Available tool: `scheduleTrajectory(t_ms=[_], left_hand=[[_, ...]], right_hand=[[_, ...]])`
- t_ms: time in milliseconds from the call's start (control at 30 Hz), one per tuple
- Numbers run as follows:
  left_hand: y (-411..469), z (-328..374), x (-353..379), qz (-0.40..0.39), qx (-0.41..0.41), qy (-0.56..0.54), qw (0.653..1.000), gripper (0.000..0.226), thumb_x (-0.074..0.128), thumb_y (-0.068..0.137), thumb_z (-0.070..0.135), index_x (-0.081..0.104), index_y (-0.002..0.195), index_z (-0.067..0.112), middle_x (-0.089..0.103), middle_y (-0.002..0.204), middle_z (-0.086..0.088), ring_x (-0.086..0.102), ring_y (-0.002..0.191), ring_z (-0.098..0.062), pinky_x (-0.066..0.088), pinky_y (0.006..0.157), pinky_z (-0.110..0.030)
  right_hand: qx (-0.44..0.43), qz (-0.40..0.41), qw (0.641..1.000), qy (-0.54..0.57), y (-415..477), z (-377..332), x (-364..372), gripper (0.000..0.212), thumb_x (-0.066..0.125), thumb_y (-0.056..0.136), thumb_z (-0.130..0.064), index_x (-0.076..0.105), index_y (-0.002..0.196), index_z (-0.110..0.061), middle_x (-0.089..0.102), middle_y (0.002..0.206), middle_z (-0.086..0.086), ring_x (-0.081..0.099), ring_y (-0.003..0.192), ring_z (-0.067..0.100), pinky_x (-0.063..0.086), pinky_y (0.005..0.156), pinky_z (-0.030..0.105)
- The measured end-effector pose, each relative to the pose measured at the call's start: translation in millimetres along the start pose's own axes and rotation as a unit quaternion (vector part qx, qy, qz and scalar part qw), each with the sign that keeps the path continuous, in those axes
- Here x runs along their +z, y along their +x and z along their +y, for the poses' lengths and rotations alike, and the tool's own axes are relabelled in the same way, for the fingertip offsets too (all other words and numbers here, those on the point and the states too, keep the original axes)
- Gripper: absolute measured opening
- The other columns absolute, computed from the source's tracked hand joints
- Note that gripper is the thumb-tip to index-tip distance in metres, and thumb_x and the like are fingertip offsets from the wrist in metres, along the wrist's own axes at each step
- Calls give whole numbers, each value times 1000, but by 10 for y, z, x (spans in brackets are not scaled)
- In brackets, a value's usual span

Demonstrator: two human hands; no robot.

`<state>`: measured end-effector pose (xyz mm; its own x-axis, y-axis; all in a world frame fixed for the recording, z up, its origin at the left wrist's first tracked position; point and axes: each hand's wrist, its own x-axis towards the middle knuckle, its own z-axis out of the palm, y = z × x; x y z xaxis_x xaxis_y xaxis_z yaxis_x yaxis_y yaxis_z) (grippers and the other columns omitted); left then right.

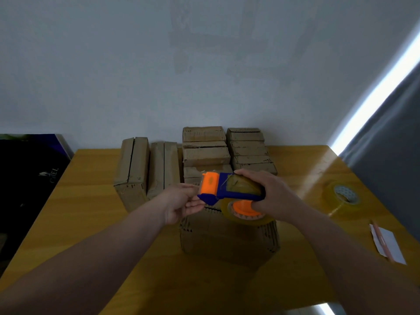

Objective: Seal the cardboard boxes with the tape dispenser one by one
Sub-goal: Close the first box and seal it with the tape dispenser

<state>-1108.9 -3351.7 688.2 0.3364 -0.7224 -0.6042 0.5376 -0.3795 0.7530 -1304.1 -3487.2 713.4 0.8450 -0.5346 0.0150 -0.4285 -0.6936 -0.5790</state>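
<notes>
- The nearest cardboard box [227, 239] is sitting on the wooden table [91, 223] directly under the hands. No tape strip is showing on the part of it that is visible, so I judge its sealing is only just beginning.
- The right hand [270, 192] is gripping the blue-and-orange tape dispenser [227, 189] by its body and holding it in the air just above that box.
- The left hand [181, 203] is pinching at the dispenser's orange front end, seemingly drawing out the tape. The clear tape itself is too faint to confirm.
- Off to the right, a spare tape roll [343, 198] is lying flat on the table, well apart from the work.
- Farther back on the left, two upright boxes [131, 171] are standing side by side. Their dark centre seams are looking open, so they are probably waiting their turn.
- Against the wall, two stacks of boxes [205, 153] are waiting too. Blur is hiding whether any of them carries tape.
- Overall, most of the job is looking undone.
</notes>
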Motion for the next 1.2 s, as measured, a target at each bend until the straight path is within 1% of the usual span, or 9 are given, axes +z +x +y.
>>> scheduleTrajectory(t_ms=[133, 300, 433, 567, 667, 800, 933, 1000, 1200], left_hand=[[22, -38, 18, 35, 20, 33, 999, 10, 49, 95, 4, 55, 102, 7, 66, 81, -13, 65, 60, -14, 54, 50, -22], [8, -14, -7, 49, 57, 105, 992, 10, 47, 96, 5, 56, 96, 8, 59, 78, -9, 53, 63, -13, 46, 57, -22], [103, 24, -369, 126, 73, 144, 979, 10, 52, 94, 8, 59, 98, 3, 58, 76, -8, 50, 59, -13, 43, 53, -21], [231, -125, -606, 181, 95, 233, 951, 22, 52, 94, 8, 61, 75, 2, 54, 69, -11, 49, 63, -20, 43, 65, -35], [308, -252, -609, 199, 115, 263, 937, 32, 53, 95, 15, 57, 65, 6, 49, 63, -10, 46, 62, -22, 37, 65, -35], [412, -342, -613, 218, 122, 268, 930, 39, 52, 97, 24, 48, 61, 12, 43, 63, -7, 40, 60, -20, 33, 63, -35], [494, -447, -564, 244, 122, 300, 914, 38, 51, 97, 24, 44, 62, 12, 38, 61, -4, 35, 56, -17, 28, 55, -29], [534, -517, -539, 236, 122, 330, 906, 31, 52, 97, 25, 52, 70, 10, 44, 62, -4, 39, 57, -16, 29, 53, -27], [613, -661, -395, 161, 80, 361, 915, 29, 46, 99, 31, 60, 98, 6, 62, 87, -14, 58, 78, -27, 47, 69, -38]], right_hand=[[-11, -17, 999, -33, 19, -17, -4, 80, 73, 74, -17, 35, 141, -41, 49, 118, -2, 45, 95, 3, 35, 72, 12], [-28, -64, 995, -77, 63, -61, -62, 82, 73, 75, -24, 30, 142, -43, 49, 122, -7, 47, 96, 2, 37, 70, 11], [-25, -69, 993, -88, 53, -76, -213, 79, 73, 74, -23, 34, 140, -40, 51, 114, -12, 50, 86, -4, 38, 66, 9], [-11, -91, 985, -146, 66, -27, -193, 76, 67, 68, -35, 35, 136, -48, 55, 109, -6, 51, 87, 5, 44, 71, 21], [0, -89, 983, -160, 88, -26, -119, 77, 59, 63, -43, 31, 135, -53, 52, 108, -5, 49, 89, 9, 47, 75, 28], [8, -80, 981, -174, 76, -102, -90, 75, 68, 74, -34, 31, 137, -52, 45, 107, -6, 47, 92, 11, 49, 79, 33], [11, -71, 982, -176, 61, -175, -55, 72, 68, 78, -34, 32, 138, -50, 43, 106, -5, 45, 93, 13, 48, 81, 33], [12, -65, 982, -179, 56, -179, -43, 72, 68, 78, -33, 32, 139, -50, 42, 106, -4, 45, 93, 13, 47, 79, 32], [23, -53, 983, -172, 47, -156, -3, 74, 69, 77, -35, 31, 139, -50, 42, 107, -4, 45, 95, 13, 46, 78, 31]])
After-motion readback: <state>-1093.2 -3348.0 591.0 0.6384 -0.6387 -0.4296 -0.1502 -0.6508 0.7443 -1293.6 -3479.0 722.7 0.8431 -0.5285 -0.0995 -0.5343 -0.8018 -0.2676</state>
